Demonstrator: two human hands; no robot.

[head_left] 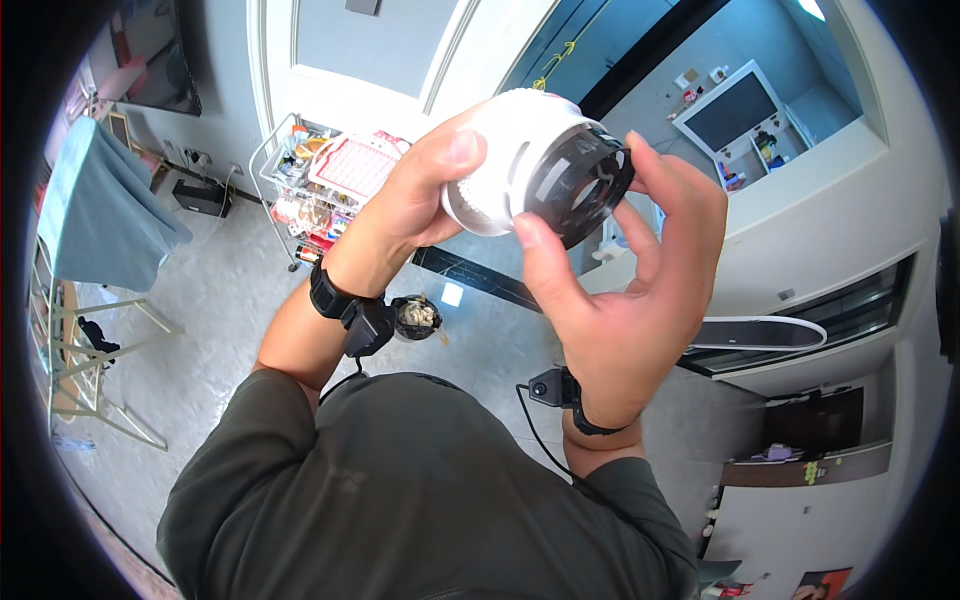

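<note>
Held up in front of me is a white rounded device [500, 135] with a dark, glossy, see-through round end [575, 180]; its exact kind I cannot make out. My left hand [425, 180] is wrapped round the white body, thumb along the near side and the other fingers mostly hidden behind it. On the dark end, my right hand [640, 250] grips the rim between thumb and fingertips, its palm standing off to the right. The device lies tilted, with the dark end toward the lower right. A black strap with a small black box [370, 325] sits on my left wrist, and a similar one on my right.
Beyond my left forearm stands a wire cart [270, 185] full of packets. A small dark bin [415, 318] with a filled liner is on the grey floor. At far left, a blue cloth [110, 205] hangs over a rack. A framed mirror [735, 105] shows at upper right.
</note>
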